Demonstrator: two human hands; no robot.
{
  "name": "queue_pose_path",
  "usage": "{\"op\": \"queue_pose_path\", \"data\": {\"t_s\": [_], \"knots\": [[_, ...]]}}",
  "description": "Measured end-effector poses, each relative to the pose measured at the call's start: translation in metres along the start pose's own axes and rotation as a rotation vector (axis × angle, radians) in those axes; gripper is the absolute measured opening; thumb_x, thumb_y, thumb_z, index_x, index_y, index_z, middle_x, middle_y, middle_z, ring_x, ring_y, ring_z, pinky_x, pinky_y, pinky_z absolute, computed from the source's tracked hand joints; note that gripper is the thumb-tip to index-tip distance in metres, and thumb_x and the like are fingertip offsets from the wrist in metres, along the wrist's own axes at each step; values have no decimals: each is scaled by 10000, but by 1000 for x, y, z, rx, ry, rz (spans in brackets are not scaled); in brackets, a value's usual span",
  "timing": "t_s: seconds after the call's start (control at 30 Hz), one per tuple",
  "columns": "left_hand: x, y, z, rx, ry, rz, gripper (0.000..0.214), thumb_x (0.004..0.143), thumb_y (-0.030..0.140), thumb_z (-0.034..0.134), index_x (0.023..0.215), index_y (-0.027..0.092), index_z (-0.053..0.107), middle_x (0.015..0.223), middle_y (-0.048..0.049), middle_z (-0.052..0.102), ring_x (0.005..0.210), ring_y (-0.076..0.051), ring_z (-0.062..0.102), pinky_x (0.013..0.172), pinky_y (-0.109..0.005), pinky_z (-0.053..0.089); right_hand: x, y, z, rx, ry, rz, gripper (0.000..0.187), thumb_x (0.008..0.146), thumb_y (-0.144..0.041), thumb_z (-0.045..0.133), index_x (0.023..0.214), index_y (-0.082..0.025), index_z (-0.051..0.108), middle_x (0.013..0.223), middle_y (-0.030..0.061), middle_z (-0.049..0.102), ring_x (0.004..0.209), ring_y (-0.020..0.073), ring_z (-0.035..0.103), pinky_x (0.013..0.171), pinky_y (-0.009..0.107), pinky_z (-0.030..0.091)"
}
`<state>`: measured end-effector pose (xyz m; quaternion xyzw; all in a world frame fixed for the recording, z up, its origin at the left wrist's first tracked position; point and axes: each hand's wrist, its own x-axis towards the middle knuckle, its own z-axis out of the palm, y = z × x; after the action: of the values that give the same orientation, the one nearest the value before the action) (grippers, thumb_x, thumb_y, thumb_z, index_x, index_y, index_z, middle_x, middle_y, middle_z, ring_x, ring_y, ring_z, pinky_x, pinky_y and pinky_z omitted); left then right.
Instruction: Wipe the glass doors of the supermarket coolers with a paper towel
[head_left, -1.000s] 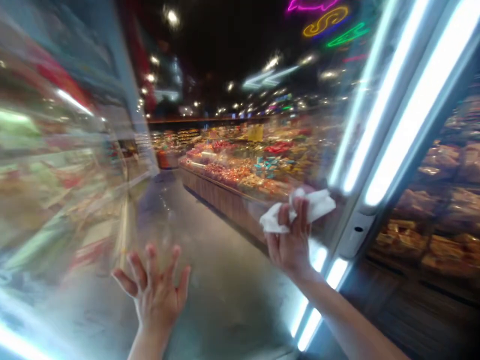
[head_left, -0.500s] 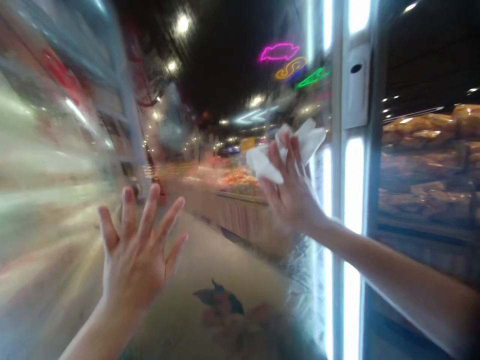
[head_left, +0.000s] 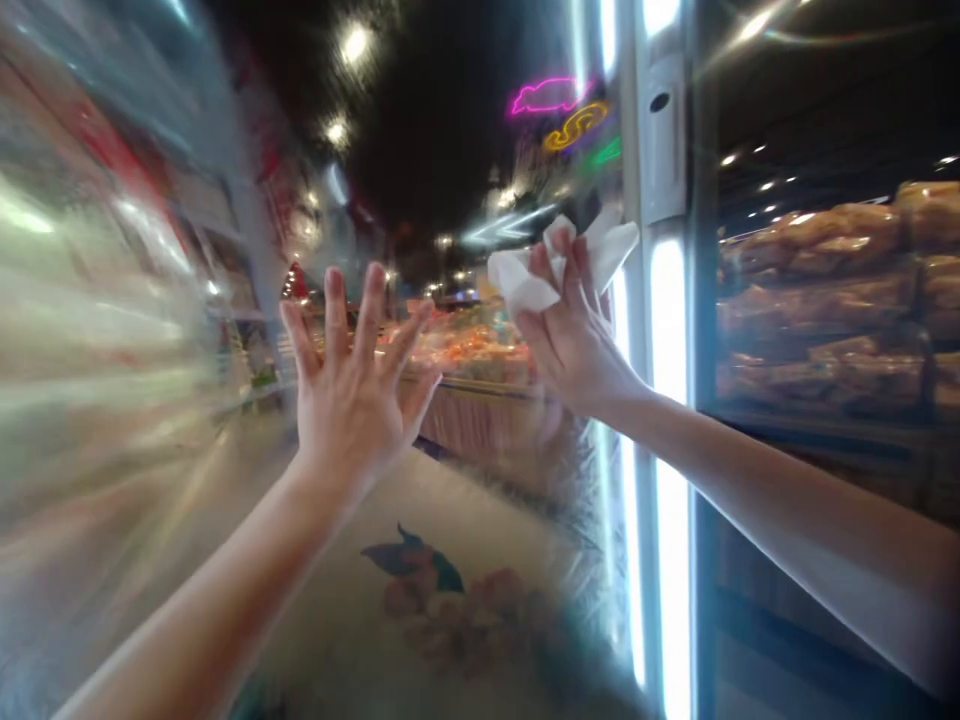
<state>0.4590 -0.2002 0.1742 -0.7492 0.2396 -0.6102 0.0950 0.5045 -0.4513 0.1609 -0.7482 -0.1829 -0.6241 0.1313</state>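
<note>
"Spreading the white cloth (head_left: 523, 282) flatter under the right hand (head_left: 570, 345) would probably give better contact. How are the hands?"

"The left hand (head_left: 352, 400) is wide open, fingers fanned, with nothing seen in it. Whether its palm touches anything, I can't tell."

"And the right?"

"Fingers slightly bent over the bunched cloth, holding it; ends stick out on both sides. How tight the grip is, the back of the hand hides."

"Where's the cloth, then?"

"Just left of the bright light strip (head_left: 669, 320)."

"I'd press evenly and mind that strip's edge."

"Sensible. Farther off are blurred, reddish goods (head_left: 480, 340); above, a neon sign (head_left: 576, 127)."
</note>
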Motion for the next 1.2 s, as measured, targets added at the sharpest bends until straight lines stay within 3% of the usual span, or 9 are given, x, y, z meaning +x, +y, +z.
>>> {"op": "queue_pose_path", "data": {"t_s": [0.1,0.2,0.27,0.5,0.73,0.9,0.97,1.13,1.2], "knots": [[-2,5,5,-11,5,-28,731,974,503,521,1623,354,222,1736,-99,61,1587,-378,-68,1243,-731,-46,-19,-16,3,0,-9,65,682,1083,-368,364,1669,-228,44,1741,118,31,1606,327,-4,1251,659,221],[-57,20,10,-19,-27,50,773,952,504,566,1624,298,244,1728,-93,139,1601,-338,-36,1278,-651,-63,-91,-49,15,-6,-112,-8,767,1071,-321,406,1654,-289,-91,1736,118,71,1600,344,44,1180,693,354],[-82,21,10,-24,-51,85,763,938,515,589,1609,310,290,1717,-60,211,1609,-306,24,1302,-598,-43,-113,-64,22,-2,-136,-44,770,1069,-294,404,1654,-285,-96,1734,120,87,1600,332,52,1183,662,373],[-36,-29,-12,26,-6,-96,736,970,518,531,1620,369,219,1739,-42,68,1600,-337,-53,1270,-678,-26,0,-93,22,4,11,35,711,1078,-300,353,1663,-257,-49,1741,111,60,1606,336,53,1236,675,247],[-138,-47,-21,74,-46,-83,792,945,483,594,1625,344,212,1732,-36,121,1612,-296,7,1303,-591,-24,-74,-138,48,43,-64,-128,780,1055,-263,423,1661,-248,-68,1728,128,135,1610,318,45,1220,654,298],[-96,-102,-39,124,5,-253,714,983,498,519,1620,345,236,1741,-69,42,1605,-331,-67,1266,-677,-12,16,-160,53,42,32,-215,648,1076,-333,382,1660,-174,151,1724,133,164,1611,316,53,1270,646,153],[-96,-112,-45,133,13,-314,714,992,484,505,1626,336,214,1743,-82,25,1601,-345,-84,1251,-709,-5,29,-175,54,46,52,-200,625,1076,-331,374,1648,-151,201,1726,136,155,1612,319,47,1273,644,137],[-177,-92,-41,119,-16,-294,800,966,400,573,1640,301,154,1744,-88,37,1608,-329,-55,1279,-652,-17,-52,-207,67,36,-26,-268,734,1043,-251,443,1665,-165,63,1723,139,158,1616,289,-18,1256,640,205],[-189,-96,-41,117,-27,-265,807,956,406,591,1637,327,165,1745,-73,47,1610,-328,-36,1280,-650,-22,-59,-216,72,30,-47,-289,765,1041,-259,453,1667,-189,17,1720,130,178,1616,285,-17,1254,655,198]]}}
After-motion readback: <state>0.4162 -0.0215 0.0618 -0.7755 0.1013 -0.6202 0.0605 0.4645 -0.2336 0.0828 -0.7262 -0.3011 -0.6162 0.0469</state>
